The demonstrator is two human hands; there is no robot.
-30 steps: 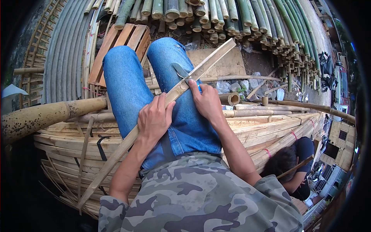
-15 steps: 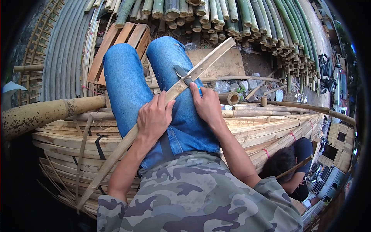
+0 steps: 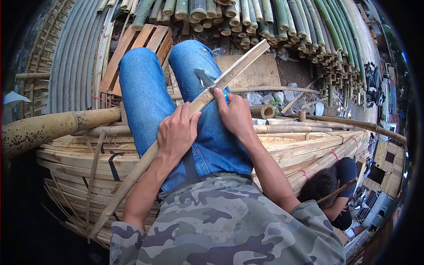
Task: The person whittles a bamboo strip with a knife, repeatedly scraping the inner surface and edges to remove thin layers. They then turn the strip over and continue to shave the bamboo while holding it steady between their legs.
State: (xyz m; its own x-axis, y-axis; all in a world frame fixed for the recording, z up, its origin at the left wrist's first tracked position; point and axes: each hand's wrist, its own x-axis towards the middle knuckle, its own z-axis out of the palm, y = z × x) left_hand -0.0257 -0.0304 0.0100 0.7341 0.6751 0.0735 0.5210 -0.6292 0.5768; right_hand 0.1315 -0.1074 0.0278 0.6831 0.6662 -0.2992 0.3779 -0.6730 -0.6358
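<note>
A long split bamboo strip [image 3: 244, 64] lies diagonally across my lap, its far end up to the right and its near end down by my left elbow. My left hand [image 3: 177, 130] is wrapped around the strip near its middle. In my right hand [image 3: 234, 112] is a knife [image 3: 205, 78] with a dark blade and a partly visible blue handle. The blade crosses the strip just ahead of my left hand, touching its surface. My right thumb presses close to the blade's base. Most of the handle is hidden by my fingers.
Stacked bamboo poles [image 3: 282, 22] fill the far side. A wooden crate [image 3: 148, 42] stands beyond my knees. Bundled bamboo strips [image 3: 101, 170] lie beneath me, and a thick bamboo pole [image 3: 57, 130] extends left. Another person [image 3: 329, 187] is low at the right.
The knife blade has tilted slightly and shifted a little to the left on the strip, with my right hand turning along. My left hand stays nearly in place.
</note>
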